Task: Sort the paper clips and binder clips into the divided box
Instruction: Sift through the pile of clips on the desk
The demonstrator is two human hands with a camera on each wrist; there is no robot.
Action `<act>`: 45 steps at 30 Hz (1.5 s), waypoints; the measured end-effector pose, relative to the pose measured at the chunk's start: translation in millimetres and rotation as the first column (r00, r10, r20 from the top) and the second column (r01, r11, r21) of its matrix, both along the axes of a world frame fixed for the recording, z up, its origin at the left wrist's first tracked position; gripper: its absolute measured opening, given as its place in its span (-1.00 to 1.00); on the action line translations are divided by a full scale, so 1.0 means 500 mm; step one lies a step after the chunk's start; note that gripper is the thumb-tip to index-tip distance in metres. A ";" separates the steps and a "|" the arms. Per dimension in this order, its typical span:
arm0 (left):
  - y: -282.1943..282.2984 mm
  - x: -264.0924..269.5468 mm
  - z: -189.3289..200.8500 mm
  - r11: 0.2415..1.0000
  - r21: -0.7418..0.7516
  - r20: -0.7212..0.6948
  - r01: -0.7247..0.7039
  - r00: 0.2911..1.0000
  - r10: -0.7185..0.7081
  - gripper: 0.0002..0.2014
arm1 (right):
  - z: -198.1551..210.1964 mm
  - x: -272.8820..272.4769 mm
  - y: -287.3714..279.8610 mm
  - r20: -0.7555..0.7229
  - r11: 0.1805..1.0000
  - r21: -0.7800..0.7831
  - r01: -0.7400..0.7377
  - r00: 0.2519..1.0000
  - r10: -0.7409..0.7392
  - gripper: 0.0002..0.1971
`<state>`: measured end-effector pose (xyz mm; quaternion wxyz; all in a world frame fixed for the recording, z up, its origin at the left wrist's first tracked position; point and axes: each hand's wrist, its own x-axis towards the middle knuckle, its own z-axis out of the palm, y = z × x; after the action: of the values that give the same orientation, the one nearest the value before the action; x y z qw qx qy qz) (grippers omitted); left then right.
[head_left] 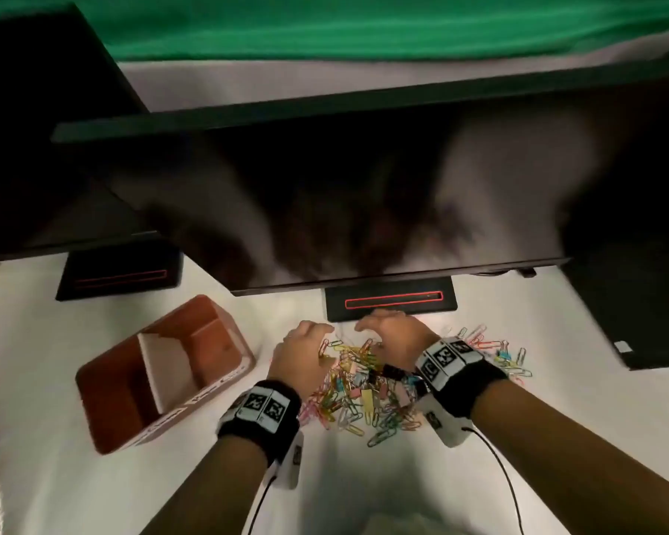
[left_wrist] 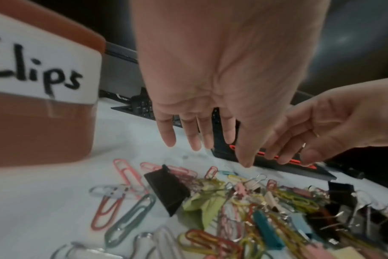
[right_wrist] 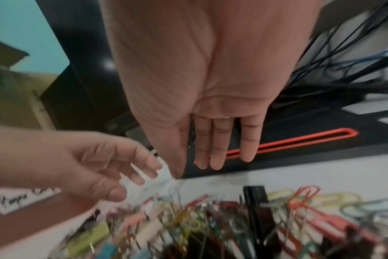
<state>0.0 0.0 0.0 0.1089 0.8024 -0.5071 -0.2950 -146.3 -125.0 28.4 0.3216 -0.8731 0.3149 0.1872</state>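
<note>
A heap of coloured paper clips and binder clips (head_left: pixel 364 388) lies on the white desk. Both hands hover over its far edge. My left hand (head_left: pixel 309 341) hangs with straight, spread fingers (left_wrist: pixel 197 136) and holds nothing. My right hand (head_left: pixel 387 334) is close beside it, fingers (right_wrist: pixel 222 149) straight and pointing down, also bare. A black binder clip (left_wrist: pixel 166 189) lies below the left fingers. The brown divided box (head_left: pixel 105 384) stands left of the heap and carries white labels (left_wrist: pixel 44 70). A blurred whitish thing (right_wrist: pixel 153 180) shows by the left fingertips; what it is cannot be told.
A large dark monitor (head_left: pixel 364 195) overhangs the desk, its black stand with a red outline (head_left: pixel 391 299) just beyond the hands. A second monitor stand (head_left: pixel 120 276) is behind the box. A dark block (head_left: pixel 634 322) sits at the right. Cables (right_wrist: pixel 343 61) run behind.
</note>
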 end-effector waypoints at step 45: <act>0.182 0.141 0.192 0.773 -0.187 -0.511 -0.607 0.732 0.451 -0.91 | 0.112 0.178 0.122 0.562 0.996 0.062 0.062 0.822 -0.087 -0.84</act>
<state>70.6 90.8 96.1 0.4378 0.7952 -0.2583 -0.3305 -57.2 -63.9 84.6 0.4253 -0.8697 0.2356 -0.0854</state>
